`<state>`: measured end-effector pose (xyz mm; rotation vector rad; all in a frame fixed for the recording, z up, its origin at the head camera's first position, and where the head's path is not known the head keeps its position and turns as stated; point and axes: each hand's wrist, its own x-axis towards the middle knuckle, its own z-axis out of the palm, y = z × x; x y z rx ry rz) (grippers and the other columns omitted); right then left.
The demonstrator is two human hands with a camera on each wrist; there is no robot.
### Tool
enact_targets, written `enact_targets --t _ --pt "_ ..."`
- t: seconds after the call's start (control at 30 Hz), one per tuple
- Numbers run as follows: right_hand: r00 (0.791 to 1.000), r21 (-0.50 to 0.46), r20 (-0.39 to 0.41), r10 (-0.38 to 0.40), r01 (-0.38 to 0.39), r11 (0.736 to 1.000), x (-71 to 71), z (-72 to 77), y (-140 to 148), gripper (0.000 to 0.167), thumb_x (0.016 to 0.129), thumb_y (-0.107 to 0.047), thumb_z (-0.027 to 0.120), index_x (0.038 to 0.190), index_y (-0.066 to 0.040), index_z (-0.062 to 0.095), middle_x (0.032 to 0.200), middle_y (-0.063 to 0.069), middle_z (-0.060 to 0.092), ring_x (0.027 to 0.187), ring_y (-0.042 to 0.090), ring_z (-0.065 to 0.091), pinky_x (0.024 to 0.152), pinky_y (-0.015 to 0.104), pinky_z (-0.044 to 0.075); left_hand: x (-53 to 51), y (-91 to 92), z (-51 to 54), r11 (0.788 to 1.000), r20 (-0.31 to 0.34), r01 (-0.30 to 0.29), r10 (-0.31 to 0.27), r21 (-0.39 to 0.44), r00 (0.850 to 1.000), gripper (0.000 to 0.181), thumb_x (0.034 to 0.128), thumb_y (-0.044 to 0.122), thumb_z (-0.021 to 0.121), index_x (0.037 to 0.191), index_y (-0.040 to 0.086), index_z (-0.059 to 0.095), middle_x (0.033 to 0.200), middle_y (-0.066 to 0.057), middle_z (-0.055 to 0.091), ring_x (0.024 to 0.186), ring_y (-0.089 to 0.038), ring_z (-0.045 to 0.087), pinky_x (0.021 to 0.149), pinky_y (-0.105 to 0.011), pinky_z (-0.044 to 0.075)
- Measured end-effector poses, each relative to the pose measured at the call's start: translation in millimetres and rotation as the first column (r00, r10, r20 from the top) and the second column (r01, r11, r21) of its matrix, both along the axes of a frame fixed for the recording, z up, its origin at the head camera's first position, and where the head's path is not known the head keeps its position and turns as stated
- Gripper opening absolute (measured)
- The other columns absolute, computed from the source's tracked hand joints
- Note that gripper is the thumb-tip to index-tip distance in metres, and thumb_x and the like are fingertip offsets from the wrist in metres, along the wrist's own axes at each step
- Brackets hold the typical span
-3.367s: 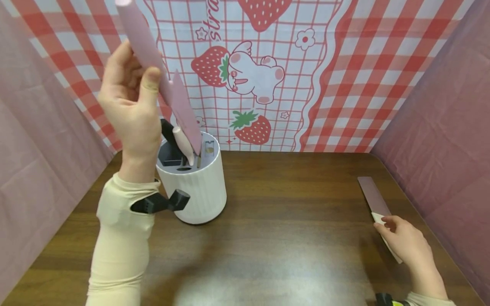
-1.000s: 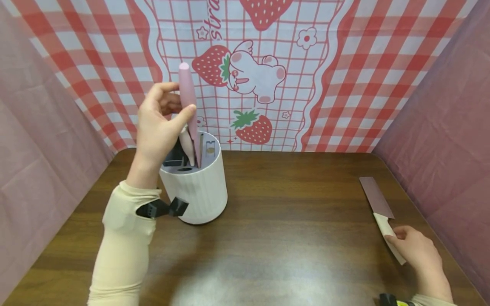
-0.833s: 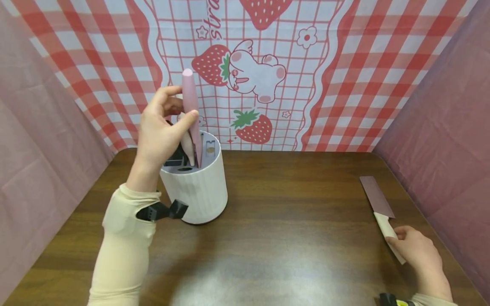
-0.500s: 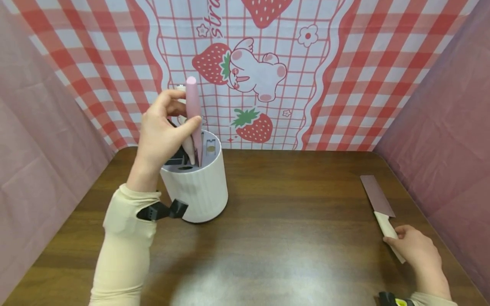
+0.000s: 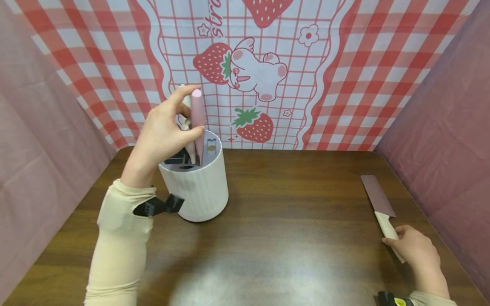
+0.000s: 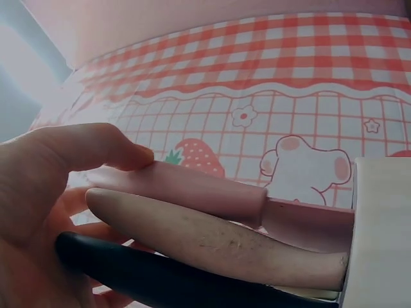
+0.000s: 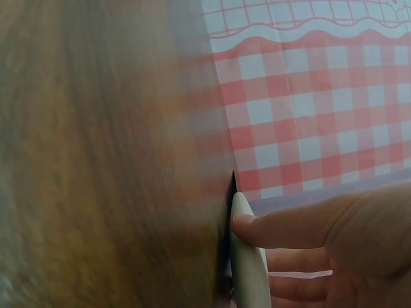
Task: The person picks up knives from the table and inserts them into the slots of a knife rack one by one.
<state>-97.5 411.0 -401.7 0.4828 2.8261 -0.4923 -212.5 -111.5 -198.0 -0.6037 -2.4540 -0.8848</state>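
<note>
In the head view, my left hand holds a pink-handled knife upright, with the thumb on the near side of the handle and the index finger at its top. Most of the blade is inside a slot of the white round knife block. In the left wrist view, the pink handle runs beside a cream handle and a black handle. Far to the right, my right hand holds the cream handle of a cleaver lying on the table; the thumb presses that handle in the right wrist view.
The wooden table has a strawberry-print cloth hanging behind it. Pink fabric hangs along both sides. A small notched slot shows in the block's top.
The pink knife has come down from above the block, turned upright and sunk into its slot, with my left index finger moving to the handle's top. My right hand has slid back along the cleaver's handle.
</note>
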Motion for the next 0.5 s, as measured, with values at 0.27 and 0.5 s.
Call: enact_targets --t 0.27,0.5 --pt "1.0 0.005 -0.01 -0.008 0.008 1.0 0.8 0.5 -1.8 0.077 0.077 -0.052 0.061 0.119 0.009 0.041 0.107 0.032 0.053 0.085 0.049 0.053 0.057 0.045 0.042 -0.3 0.2 -0.1 0.995 -0.025 -0.013 0.011 -0.098 1.0 0.052 0.0715 0.019 0.072 0.116 0.011 0.045 0.088 -0.009 0.062 0.068 -0.021 0.052 0.059 -0.031 0.039" --pt "1.0 0.0 -0.002 -0.007 0.007 1.0 1.1 1.2 -3.5 0.076 0.079 -0.05 0.061 0.12 0.01 0.04 0.108 0.034 0.051 0.086 0.051 0.052 0.058 0.046 0.042 -0.3 -0.2 -0.5 0.994 -0.034 -0.015 0.011 -0.108 0.999 0.045 0.0702 0.017 0.071 0.108 0.007 0.049 0.092 -0.011 0.062 0.079 -0.023 0.056 0.067 -0.035 0.042"
